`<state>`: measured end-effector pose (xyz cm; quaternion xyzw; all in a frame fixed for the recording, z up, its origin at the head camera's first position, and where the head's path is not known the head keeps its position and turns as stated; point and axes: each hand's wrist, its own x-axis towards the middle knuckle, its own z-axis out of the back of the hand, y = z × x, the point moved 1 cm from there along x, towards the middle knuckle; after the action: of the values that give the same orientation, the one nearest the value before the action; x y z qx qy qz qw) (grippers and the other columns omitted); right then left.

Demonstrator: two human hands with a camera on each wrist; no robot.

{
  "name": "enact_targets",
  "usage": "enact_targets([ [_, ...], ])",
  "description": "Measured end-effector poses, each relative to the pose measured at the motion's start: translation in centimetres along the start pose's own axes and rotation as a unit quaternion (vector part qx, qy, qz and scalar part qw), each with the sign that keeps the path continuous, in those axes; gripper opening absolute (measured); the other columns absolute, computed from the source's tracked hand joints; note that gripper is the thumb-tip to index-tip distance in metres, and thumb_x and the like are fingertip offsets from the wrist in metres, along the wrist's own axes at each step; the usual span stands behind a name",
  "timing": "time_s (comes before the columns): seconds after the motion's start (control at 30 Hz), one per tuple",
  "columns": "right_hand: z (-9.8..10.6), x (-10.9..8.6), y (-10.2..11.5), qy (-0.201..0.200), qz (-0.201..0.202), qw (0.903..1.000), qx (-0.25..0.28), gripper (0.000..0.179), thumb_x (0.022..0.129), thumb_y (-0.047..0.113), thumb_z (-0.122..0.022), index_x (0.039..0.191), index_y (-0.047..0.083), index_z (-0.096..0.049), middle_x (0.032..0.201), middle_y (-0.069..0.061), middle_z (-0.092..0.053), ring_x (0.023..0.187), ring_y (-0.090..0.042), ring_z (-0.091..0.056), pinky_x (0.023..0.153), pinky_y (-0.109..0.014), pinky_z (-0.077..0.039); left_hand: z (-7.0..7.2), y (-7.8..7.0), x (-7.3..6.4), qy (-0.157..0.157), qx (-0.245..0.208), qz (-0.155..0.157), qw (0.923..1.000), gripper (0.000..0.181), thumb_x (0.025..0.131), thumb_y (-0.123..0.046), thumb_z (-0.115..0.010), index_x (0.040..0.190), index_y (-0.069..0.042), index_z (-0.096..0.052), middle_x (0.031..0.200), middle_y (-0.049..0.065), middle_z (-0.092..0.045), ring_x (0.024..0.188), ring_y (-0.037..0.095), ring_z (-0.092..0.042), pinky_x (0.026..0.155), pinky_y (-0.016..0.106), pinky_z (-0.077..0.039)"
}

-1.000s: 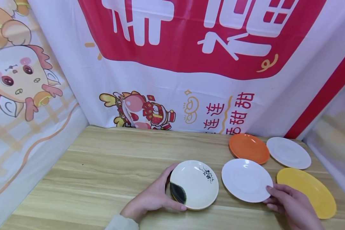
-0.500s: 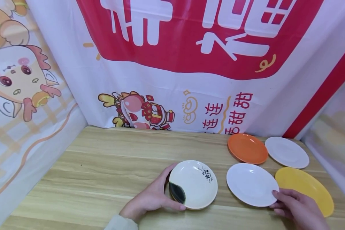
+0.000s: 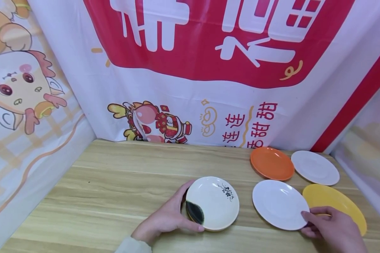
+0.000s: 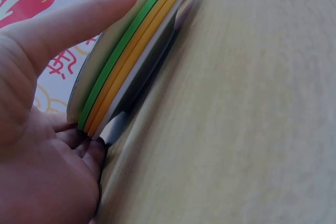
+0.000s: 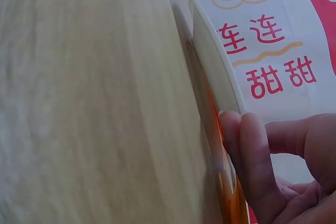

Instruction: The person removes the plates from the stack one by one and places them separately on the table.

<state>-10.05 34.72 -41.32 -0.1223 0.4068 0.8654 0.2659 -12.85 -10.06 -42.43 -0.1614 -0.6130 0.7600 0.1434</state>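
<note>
In the head view my left hand (image 3: 168, 218) grips the left side of a stack of plates, its thumb at the near rim. On top lies a cream plate (image 3: 213, 202) with a black patch and a dark flower sprig. The left wrist view shows a green plate (image 4: 121, 59), yellow-orange rims and a white rim beneath it, with fingers around the lower edge. My right hand (image 3: 335, 225) pinches a white plate (image 3: 277, 202) by its right rim, thumb above and fingers below. In the right wrist view this plate stands at an angle close over the table.
An orange plate (image 3: 272, 163) and another white plate (image 3: 315, 168) lie at the back right of the wooden table (image 3: 114, 182). A yellow oval plate (image 3: 342, 202) sits beside my right hand, partly covered by it. A printed cloth (image 3: 164, 80) hangs along the back edge.
My right hand has moved the white plate right and slightly nearer, away from the stack, so it now overlaps the yellow plate in view. The left hand keeps its grip on the stack.
</note>
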Motion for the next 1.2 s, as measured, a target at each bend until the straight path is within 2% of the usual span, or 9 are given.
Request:
enact_targets([
  [0.2,-0.16,-0.14,0.06,0.013,0.019,0.9997,0.01,0.069,0.103,0.04,-0.073,0.137,-0.015,-0.047,0.075,-0.004,-0.074,0.067,-0.019,-0.071,0.062,-0.029,-0.06,0.01,0.1,0.02,0.0,0.002,0.0,1.0,0.13,0.062,-0.012,-0.105,0.168,-0.022,-0.031,0.168,0.003,-0.044,0.16,0.03,-0.031,0.131,0.059,-0.009],
  [0.33,-0.22,0.0,-0.12,0.015,0.018,0.9997,0.011,0.068,0.104,0.039,-0.073,0.136,-0.014,-0.047,0.075,-0.004,-0.075,0.067,-0.019,-0.072,0.063,-0.029,-0.061,0.0,0.06,0.02,-0.001,0.002,0.001,1.0,0.131,0.062,-0.012,-0.105,0.169,-0.02,-0.03,0.168,0.004,-0.045,0.159,0.03,-0.032,0.131,0.059,-0.009],
  [0.53,-0.22,0.19,-0.18,0.017,0.038,0.9991,0.012,0.063,0.102,0.037,-0.075,0.133,-0.013,-0.05,0.077,-0.001,-0.076,0.069,-0.018,-0.074,0.063,-0.029,-0.062,-0.04,0.01,0.05,-0.005,0.01,-0.001,0.9999,0.131,0.061,-0.014,-0.106,0.168,-0.021,-0.031,0.168,0.004,-0.045,0.159,0.032,-0.032,0.131,0.061,-0.01],
  [0.73,-0.37,0.21,-0.28,0.018,0.035,0.9992,0.009,0.056,0.102,0.034,-0.075,0.126,-0.012,-0.054,0.077,-0.002,-0.076,0.069,-0.018,-0.073,0.063,-0.03,-0.062,-0.06,0.06,-0.01,0.003,0.008,-0.003,1.0,0.136,0.058,-0.012,-0.106,0.169,-0.019,-0.028,0.17,0.006,-0.042,0.16,0.033,-0.03,0.132,0.063,-0.01],
  [0.93,-0.42,0.35,-0.39,0.012,0.026,0.9995,0.011,0.055,0.103,0.034,-0.075,0.126,-0.011,-0.054,0.077,-0.002,-0.076,0.069,-0.019,-0.073,0.063,-0.03,-0.063,-0.05,0.07,0.01,0.0,0.017,0.002,0.9999,0.137,0.058,-0.011,-0.105,0.17,-0.018,-0.026,0.173,0.008,-0.036,0.162,0.035,-0.025,0.132,0.065,-0.008],
  [1.2,-0.45,0.83,-0.8,0.01,0.022,0.9997,0.01,0.055,0.103,0.035,-0.074,0.128,-0.011,-0.054,0.078,-0.003,-0.076,0.069,-0.019,-0.073,0.063,-0.03,-0.062,-0.15,0.22,0.13,-0.008,0.04,-0.012,0.9991,0.136,0.058,-0.01,-0.104,0.17,-0.012,-0.027,0.172,0.011,-0.038,0.162,0.036,-0.028,0.133,0.064,-0.01],
])
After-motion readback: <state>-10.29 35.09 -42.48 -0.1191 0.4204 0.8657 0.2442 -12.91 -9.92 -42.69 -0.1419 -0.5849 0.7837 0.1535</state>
